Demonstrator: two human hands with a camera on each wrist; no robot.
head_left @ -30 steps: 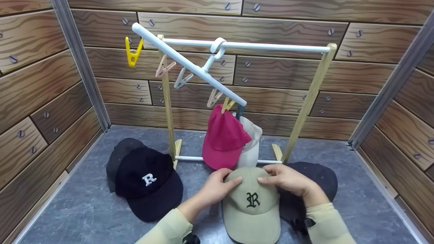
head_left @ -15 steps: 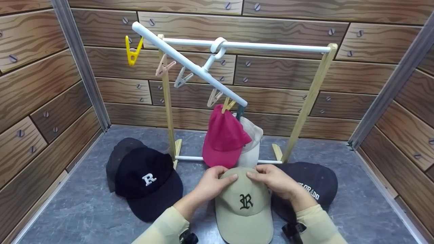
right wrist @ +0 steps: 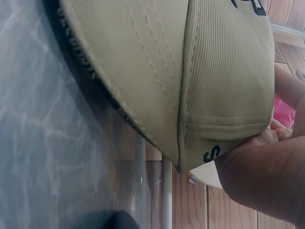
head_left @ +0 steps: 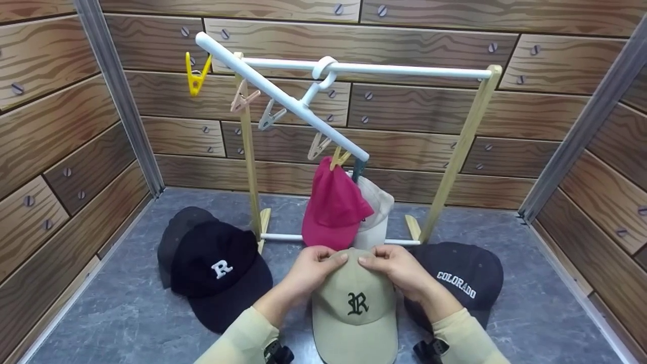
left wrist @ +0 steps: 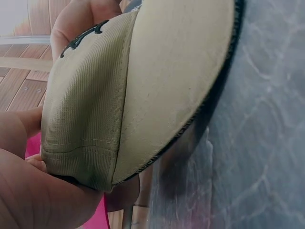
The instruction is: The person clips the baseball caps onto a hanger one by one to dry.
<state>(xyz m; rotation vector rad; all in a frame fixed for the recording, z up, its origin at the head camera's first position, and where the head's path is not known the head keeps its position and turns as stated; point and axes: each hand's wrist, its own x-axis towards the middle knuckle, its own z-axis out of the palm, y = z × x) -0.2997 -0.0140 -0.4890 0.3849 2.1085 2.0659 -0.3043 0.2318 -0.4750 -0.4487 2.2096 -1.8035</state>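
A khaki baseball cap (head_left: 354,323) with a dark embroidered R faces me, brim downward, between my two hands. My left hand (head_left: 311,270) pinches the top left of its crown, thumb in front and the other fingers behind. On the opposite side my right hand (head_left: 402,270) pinches the crown the same way, the thumbs a short way apart. Both wrist views show the cap's brim (left wrist: 176,76) standing out over the grey surface. Just behind hang a crimson cap (head_left: 333,212) and a white cap (head_left: 376,212), clipped to the low end of a tilted white hanger (head_left: 283,96).
Several clothespins hang along the hanger, a yellow one (head_left: 196,76) at its high end. A wood-and-white rack (head_left: 404,70) carries the hanger. Dark caps lie at the left, a navy one (head_left: 227,263) in front, and a black COLORADO cap (head_left: 470,268) at the right.
Both hands have moved left with the khaki cap, and the thumbs have come closer together on its crown. The COLORADO lettering at the right has come into view.
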